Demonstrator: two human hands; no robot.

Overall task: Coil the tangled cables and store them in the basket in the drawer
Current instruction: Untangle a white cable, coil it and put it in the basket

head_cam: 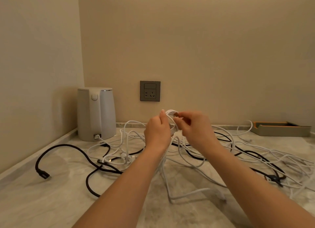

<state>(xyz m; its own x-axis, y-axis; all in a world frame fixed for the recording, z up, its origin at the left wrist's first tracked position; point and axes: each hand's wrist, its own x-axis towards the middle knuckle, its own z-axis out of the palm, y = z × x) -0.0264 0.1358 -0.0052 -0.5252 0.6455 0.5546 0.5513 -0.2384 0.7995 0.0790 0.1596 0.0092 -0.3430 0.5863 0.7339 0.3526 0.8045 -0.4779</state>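
Cable covers most of the scene. Thin white leads (pixel 125 157) and thicker black ones lie crossed and looped over one another on the marble-patterned countertop (pixel 51 202), below the fingers and out to both sides of them.

The left hand (pixel 157 130) is raised above this heap. Its fingers are curled round a small coil (pixel 170 112) of white cable. Several tight loops, bunched together, show above the thumb and in the gap between the two hands.

The right hand (pixel 194 127) is just beside it, with thumb and forefinger closed in a narrow pinch on the top of the coil. Something small and brownish shows at those fingertips, but whether it is a connector cannot be told. The other right fingers are loosely bent below the pinch.

From under the left fingers a white strand (pixel 164 161) drops to the countertop and runs toward the viewer in a long slack loop.

Well to the left of the fingers and lower, a black cable (pixel 64 145) arches across the surface and ends in a flat dark plug (pixel 43 174) near the edge by the side wall. To the lower right of the fingers, white and black leads are piled more thickly.

A white kettle (pixel 96 113) stands upright in the corner to the left of the fingers, with a white lead plugged into its base. A grey wall socket (pixel 150 91) sits above the fingers. Far to their right, a shallow tray (pixel 281 129) lies against the back wall.
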